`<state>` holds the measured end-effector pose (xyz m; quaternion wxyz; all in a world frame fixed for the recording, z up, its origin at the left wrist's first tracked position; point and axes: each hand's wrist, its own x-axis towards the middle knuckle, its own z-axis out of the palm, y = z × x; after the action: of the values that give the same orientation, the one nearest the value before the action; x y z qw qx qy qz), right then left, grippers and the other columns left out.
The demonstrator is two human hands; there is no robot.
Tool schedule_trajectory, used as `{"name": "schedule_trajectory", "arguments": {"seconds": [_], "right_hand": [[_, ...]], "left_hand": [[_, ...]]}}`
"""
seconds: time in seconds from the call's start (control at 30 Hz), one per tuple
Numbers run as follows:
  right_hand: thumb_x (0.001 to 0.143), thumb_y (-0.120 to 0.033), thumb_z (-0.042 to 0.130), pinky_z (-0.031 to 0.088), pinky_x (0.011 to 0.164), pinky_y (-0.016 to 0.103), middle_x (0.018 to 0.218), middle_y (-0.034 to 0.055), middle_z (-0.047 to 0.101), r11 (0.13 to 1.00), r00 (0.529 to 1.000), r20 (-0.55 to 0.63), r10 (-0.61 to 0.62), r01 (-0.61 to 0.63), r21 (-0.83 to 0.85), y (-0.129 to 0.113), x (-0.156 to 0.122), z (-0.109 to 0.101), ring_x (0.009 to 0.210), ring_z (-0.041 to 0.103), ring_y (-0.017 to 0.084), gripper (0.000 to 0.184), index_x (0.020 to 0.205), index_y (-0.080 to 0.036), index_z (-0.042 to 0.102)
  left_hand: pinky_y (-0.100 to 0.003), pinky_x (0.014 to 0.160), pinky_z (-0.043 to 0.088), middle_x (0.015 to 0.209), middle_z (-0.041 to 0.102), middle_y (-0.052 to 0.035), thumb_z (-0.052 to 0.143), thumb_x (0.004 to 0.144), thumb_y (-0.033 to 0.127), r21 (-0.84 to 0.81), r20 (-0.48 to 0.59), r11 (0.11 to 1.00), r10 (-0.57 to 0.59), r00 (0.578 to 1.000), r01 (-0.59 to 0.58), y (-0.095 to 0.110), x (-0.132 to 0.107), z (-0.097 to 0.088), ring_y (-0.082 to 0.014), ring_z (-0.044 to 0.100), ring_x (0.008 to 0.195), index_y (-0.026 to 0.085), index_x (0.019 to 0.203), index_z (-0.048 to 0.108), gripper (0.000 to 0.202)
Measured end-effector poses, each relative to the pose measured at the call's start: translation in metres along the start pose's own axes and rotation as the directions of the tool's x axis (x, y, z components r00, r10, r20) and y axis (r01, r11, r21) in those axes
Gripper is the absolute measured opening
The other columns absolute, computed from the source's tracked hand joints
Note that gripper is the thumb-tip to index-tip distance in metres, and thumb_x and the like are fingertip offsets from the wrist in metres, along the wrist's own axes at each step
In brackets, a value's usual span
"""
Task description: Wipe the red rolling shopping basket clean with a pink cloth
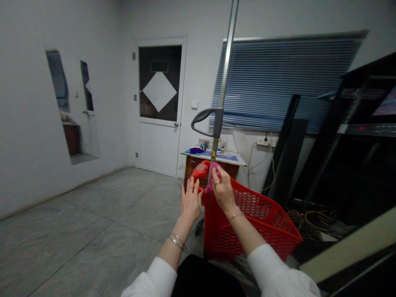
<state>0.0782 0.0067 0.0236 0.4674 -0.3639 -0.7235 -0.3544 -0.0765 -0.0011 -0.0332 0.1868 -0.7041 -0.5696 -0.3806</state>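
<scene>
My right hand [224,192] presses a crumpled pink cloth [213,172] against the lower part of an upright metal pole [227,62]. The pole carries a grey loop handle [218,123] above the cloth. My left hand [191,202] lies with its fingers stretched out at the edge of a red plastic shopping cart [213,231], just below its red handle [199,171]. Whether the left hand bears on the cart or only touches it, I cannot tell. The cart's perforated basket extends to the right, beneath my right forearm.
Behind the cart stands a brown desk [189,165] with small bottles and a purple cloth [196,150] on top. A white door [157,144] is at the back. Dark panels [280,140], loose cables [318,218] and a pale beam [346,243] crowd the right side. Grey floor [102,222] spreads at left.
</scene>
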Motion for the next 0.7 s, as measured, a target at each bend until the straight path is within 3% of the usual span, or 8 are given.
{"name": "schedule_trajectory", "arguments": {"seconds": [0.07, 0.13, 0.2, 0.3, 0.37, 0.43, 0.6, 0.7], "right_hand": [[0.097, -0.014, 0.038, 0.048, 0.106, 0.044, 0.144, 0.0155, 0.047, 0.999, 0.999, 0.037, -0.034, 0.034, -0.009, -0.007, -0.025, -0.001, 0.137, 0.04, 0.025, 0.06, 0.154, -0.022, 0.025], [0.097, -0.013, 0.037, 0.049, 0.105, 0.043, 0.142, 0.0152, 0.049, 0.997, 0.997, 0.045, -0.063, 0.065, -0.03, -0.007, -0.028, -0.004, 0.136, 0.041, 0.025, 0.059, 0.154, -0.022, 0.025], [0.097, -0.014, 0.036, 0.047, 0.107, 0.044, 0.142, 0.0161, 0.049, 0.996, 0.998, 0.014, -0.064, 0.065, -0.054, 0.0, -0.002, -0.008, 0.137, 0.04, 0.025, 0.058, 0.154, -0.02, 0.026], [0.098, -0.015, 0.036, 0.041, 0.112, 0.048, 0.146, 0.0168, 0.045, 0.997, 0.999, -0.047, -0.012, 0.009, -0.071, 0.013, 0.058, -0.01, 0.141, 0.035, 0.027, 0.055, 0.153, -0.019, 0.03], [0.098, -0.016, 0.037, 0.038, 0.114, 0.049, 0.148, 0.0167, 0.043, 0.997, 0.998, -0.065, 0.02, -0.025, -0.075, 0.015, 0.076, -0.009, 0.143, 0.033, 0.027, 0.054, 0.152, -0.019, 0.032], [0.097, -0.014, 0.038, 0.038, 0.114, 0.048, 0.149, 0.0174, 0.042, 0.997, 0.999, -0.052, 0.017, -0.021, -0.07, 0.01, 0.063, -0.006, 0.145, 0.031, 0.027, 0.054, 0.151, -0.016, 0.034], [0.095, -0.01, 0.039, 0.043, 0.111, 0.044, 0.147, 0.0177, 0.047, 0.998, 0.999, 0.027, -0.035, 0.037, -0.05, -0.008, -0.018, -0.004, 0.144, 0.034, 0.024, 0.053, 0.149, -0.016, 0.038], [0.096, -0.01, 0.037, 0.042, 0.112, 0.045, 0.147, 0.0164, 0.048, 0.997, 0.999, 0.019, -0.044, 0.045, -0.056, -0.001, -0.002, -0.009, 0.144, 0.033, 0.023, 0.053, 0.148, -0.017, 0.039]], "left_hand": [[-0.055, 0.117, 0.028, 0.158, 0.031, -0.0164, 0.035, 0.1, 0.029, -0.008, -0.005, 1.0, 0.004, 1.0, -0.004, 0.0, 0.001, 0.0, -0.026, 0.03, 0.146, 0.015, 0.148, 0.038, 0.05], [-0.056, 0.117, 0.028, 0.158, 0.03, -0.0165, 0.036, 0.099, 0.028, -0.011, -0.007, 1.0, 0.006, 1.0, -0.006, 0.0, 0.001, 0.001, -0.0263, 0.03, 0.146, 0.015, 0.148, 0.037, 0.051], [-0.056, 0.118, 0.027, 0.158, 0.03, -0.0165, 0.036, 0.099, 0.028, -0.005, -0.007, 1.0, 0.002, 1.0, -0.002, 0.0, 0.001, 0.002, -0.0266, 0.03, 0.146, 0.015, 0.148, 0.036, 0.051], [-0.056, 0.118, 0.025, 0.159, 0.028, -0.0157, 0.036, 0.099, 0.028, 0.008, -0.005, 1.0, 0.002, 1.0, -0.002, 0.0, 0.0, 0.002, -0.0262, 0.028, 0.147, 0.016, 0.149, 0.035, 0.051], [-0.057, 0.118, 0.025, 0.159, 0.028, -0.0154, 0.036, 0.099, 0.028, 0.013, 0.0, 1.0, 0.005, 1.0, -0.005, 0.0, -0.001, 0.001, -0.0257, 0.027, 0.147, 0.017, 0.15, 0.033, 0.052], [-0.057, 0.118, 0.025, 0.159, 0.029, -0.0156, 0.035, 0.099, 0.029, 0.013, 0.007, 1.0, 0.005, 1.0, -0.005, -0.001, -0.001, 0.001, -0.0257, 0.027, 0.147, 0.017, 0.15, 0.033, 0.052], [-0.057, 0.118, 0.025, 0.159, 0.03, -0.0149, 0.033, 0.1, 0.029, 0.003, 0.0, 1.0, 0.01, 1.0, -0.01, -0.002, 0.0, 0.003, -0.0256, 0.027, 0.147, 0.018, 0.15, 0.033, 0.052], [-0.057, 0.118, 0.025, 0.159, 0.03, -0.0159, 0.035, 0.099, 0.029, -0.001, -0.009, 1.0, 0.002, 1.0, -0.002, -0.001, 0.0, 0.002, -0.0265, 0.028, 0.147, 0.017, 0.151, 0.033, 0.053]]}}
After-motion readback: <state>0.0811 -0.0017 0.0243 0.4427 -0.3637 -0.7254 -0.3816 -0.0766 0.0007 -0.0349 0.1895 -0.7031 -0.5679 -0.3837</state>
